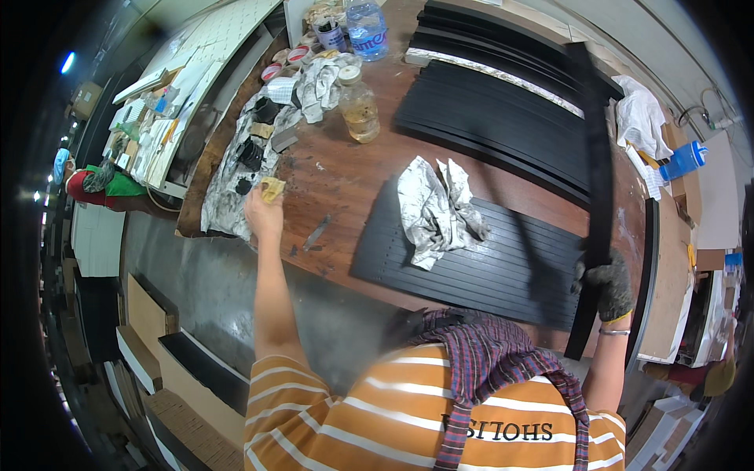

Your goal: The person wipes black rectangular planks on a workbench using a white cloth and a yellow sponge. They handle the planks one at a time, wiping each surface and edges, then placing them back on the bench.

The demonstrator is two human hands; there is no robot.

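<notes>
Head view: right of the crumpled rag (428, 212), the gloved right hand (609, 286) grips a black strip (598, 173), long axis pointing away; left of it, the left hand (262, 216) pinches what looks like a yellow sponge (272, 189).

Is a long, flat black strip (600, 180), held near its low end, over the right side of the desk (345, 177). Looks like a small, lumpy yellow sponge (272, 189), pinched at the left.

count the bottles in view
3: a blue-labelled bottle at top centre, a white-capped bottle just below it, a blue bottle at far right; others may be hidden.
</notes>
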